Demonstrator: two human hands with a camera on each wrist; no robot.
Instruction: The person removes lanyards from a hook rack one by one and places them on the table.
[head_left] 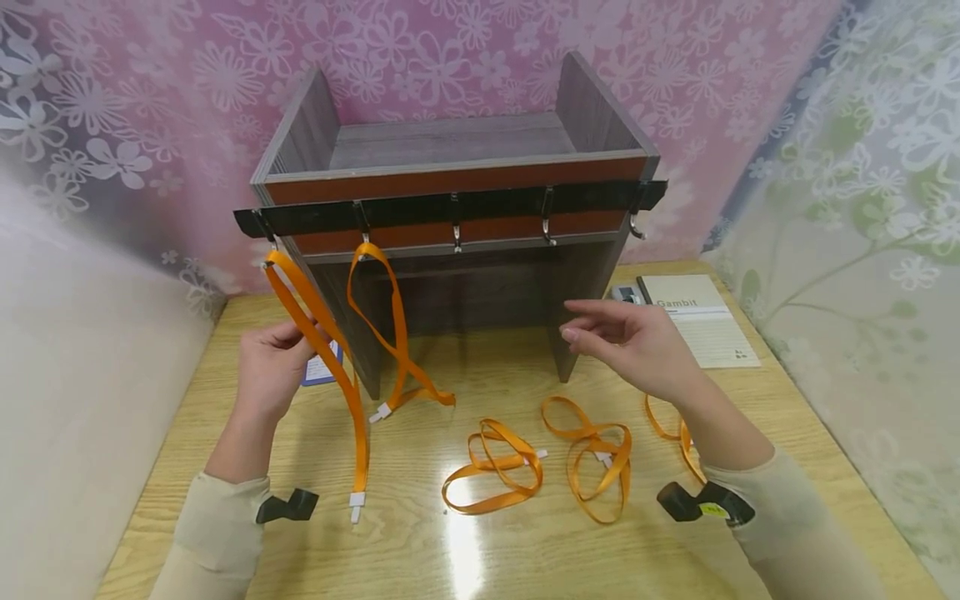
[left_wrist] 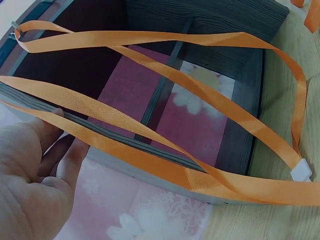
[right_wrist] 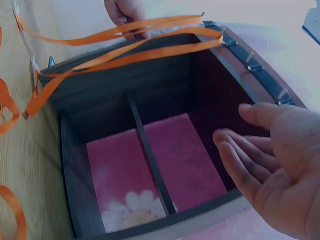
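An orange lanyard (head_left: 362, 433) hangs from the leftmost hook of the black hook rail (head_left: 495, 202), its white clip at the bottom. My left hand (head_left: 272, 371) is at this lanyard's upper part, thumb and fingertips pinching one strap; the strap partly hides the fingertips. A second orange lanyard (head_left: 400, 321) hangs from the second hook, its lower end reaching the tabletop. My right hand (head_left: 637, 342) is held in the air before the shelf's right side, fingers loosely bent and holding nothing. In the right wrist view, a gap shows between its thumb and fingers.
The grey wooden shelf (head_left: 457, 142) stands against the flowered wall, carrying the rail. Three loose lanyards lie on the wooden table (head_left: 360, 567), one partly behind my right forearm. A notebook (head_left: 701, 321) lies at the back right. A blue-edged card (head_left: 322, 367) lies behind my left hand.
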